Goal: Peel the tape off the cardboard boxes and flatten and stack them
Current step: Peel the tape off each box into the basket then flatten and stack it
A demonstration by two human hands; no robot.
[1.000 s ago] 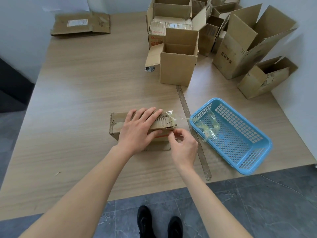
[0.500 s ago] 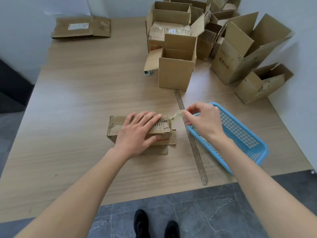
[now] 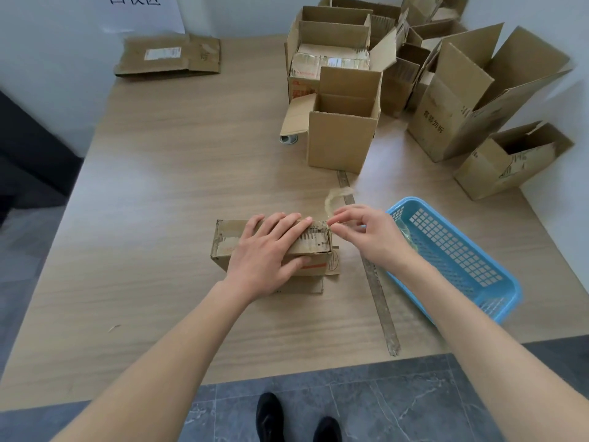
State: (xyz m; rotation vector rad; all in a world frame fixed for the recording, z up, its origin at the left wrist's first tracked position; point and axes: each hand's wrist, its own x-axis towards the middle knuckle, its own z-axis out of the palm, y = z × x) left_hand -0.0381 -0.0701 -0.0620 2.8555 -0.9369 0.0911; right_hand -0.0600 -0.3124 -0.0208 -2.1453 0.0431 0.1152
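Small cardboard box [image 3: 274, 247] sits near the front middle of the wooden table [image 3: 165, 199], closed, its top torn and scuffed. Left hand [image 3: 271, 250] lies flat across the box top, fingers straight, thumb down the near side, pressing it in place. Right hand [image 3: 366, 234] is at the box's right end, thumb and forefinger pinching a strip of clear tape [image 3: 334, 199] that curls up and away from the corner. Just right of that hand, a blue perforated basket [image 3: 462, 266] holds crumpled clear tape, partly hidden behind the hand. A long grey strip [image 3: 379, 298] lies on the table between box and basket. At the far right, a cluster of open boxes [image 3: 344, 122] stands with flaps up; the nearest shows an empty interior, one behind holds a smaller taped box. Flattened cardboard [image 3: 169, 55] lies at the far left corner.
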